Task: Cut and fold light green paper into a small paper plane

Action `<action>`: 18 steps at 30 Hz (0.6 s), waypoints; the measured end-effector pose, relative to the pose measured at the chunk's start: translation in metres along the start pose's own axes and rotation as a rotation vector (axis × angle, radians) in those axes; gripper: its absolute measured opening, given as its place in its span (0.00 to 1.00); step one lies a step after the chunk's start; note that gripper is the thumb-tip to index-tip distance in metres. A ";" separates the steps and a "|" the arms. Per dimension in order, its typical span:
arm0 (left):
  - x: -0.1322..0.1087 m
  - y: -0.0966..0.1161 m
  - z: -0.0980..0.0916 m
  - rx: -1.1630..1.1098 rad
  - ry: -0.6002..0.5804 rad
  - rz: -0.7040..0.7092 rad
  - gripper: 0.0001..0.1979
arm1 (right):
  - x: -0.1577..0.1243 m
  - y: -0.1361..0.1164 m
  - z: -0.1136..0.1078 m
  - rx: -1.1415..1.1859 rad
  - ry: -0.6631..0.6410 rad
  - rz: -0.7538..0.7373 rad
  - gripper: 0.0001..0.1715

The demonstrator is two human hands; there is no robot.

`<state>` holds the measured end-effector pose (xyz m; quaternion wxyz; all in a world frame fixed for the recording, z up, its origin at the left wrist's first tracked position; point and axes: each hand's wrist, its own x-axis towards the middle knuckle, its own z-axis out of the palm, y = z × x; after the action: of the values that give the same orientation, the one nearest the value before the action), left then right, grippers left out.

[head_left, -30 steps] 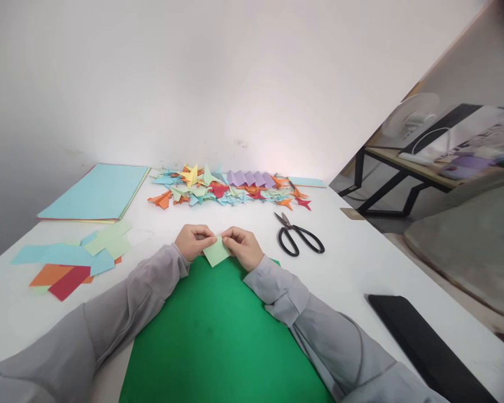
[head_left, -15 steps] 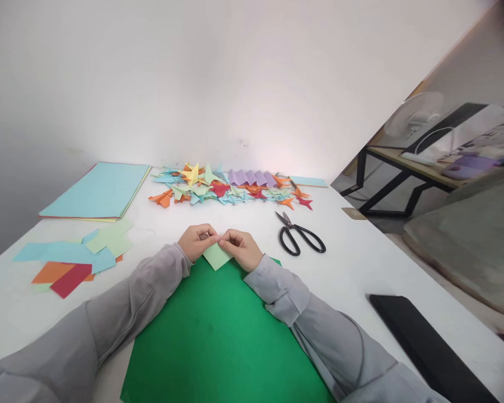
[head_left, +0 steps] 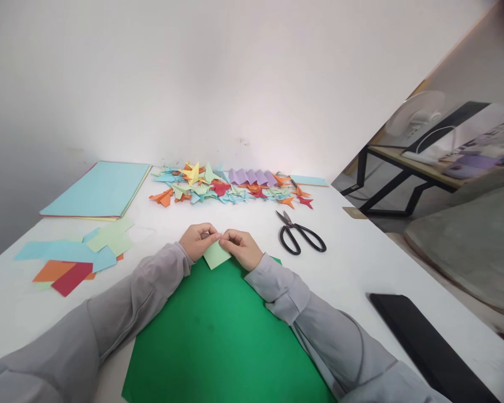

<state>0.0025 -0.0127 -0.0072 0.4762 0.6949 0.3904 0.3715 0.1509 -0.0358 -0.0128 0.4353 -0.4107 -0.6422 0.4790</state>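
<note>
A small pale green piece of paper (head_left: 215, 256) is pinched at its upper edge between my two hands, with one corner pointing down toward me. My left hand (head_left: 197, 242) grips its left side, thumb and fingers together. On the other side my right hand (head_left: 242, 247) pinches it too, and the fingertips of both hands nearly meet. The fingers hide the paper's top part. Beneath lies a large green sheet (head_left: 222, 336). Black-handled scissors (head_left: 296, 232) rest to the right of my hands, blades partly apart.
Folded paper pieces (head_left: 218, 187) in many colours line the wall, with a pleated purple paper (head_left: 252, 177) among them. Coloured sheets (head_left: 96, 190) are stacked at back left, loose paper cuttings (head_left: 73, 268) nearer. A long black object (head_left: 424, 341) lies at right.
The pale green paper has tilted slightly, its lower corner shifting a little left. Both hands keep their pinch in almost the same place.
</note>
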 end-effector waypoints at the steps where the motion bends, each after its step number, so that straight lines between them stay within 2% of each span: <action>1: 0.000 0.000 0.000 -0.001 0.004 0.004 0.11 | 0.000 0.000 0.000 -0.005 -0.001 0.003 0.10; 6: 0.001 0.002 0.001 -0.023 0.027 0.012 0.10 | 0.002 -0.002 0.000 0.055 -0.001 0.039 0.09; 10: 0.002 0.002 0.000 -0.081 0.073 -0.035 0.11 | 0.003 -0.002 -0.001 0.135 0.019 0.091 0.07; 15: 0.005 -0.003 -0.002 -0.230 0.196 -0.109 0.13 | 0.002 -0.002 -0.002 0.192 0.027 0.142 0.07; 18: 0.007 -0.005 -0.003 -0.273 0.231 -0.122 0.14 | 0.001 -0.001 -0.003 0.217 0.036 0.161 0.06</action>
<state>0.0020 -0.0038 -0.0103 0.5396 0.5515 0.4298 0.4690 0.1534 -0.0343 -0.0108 0.4487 -0.4199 -0.5437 0.5717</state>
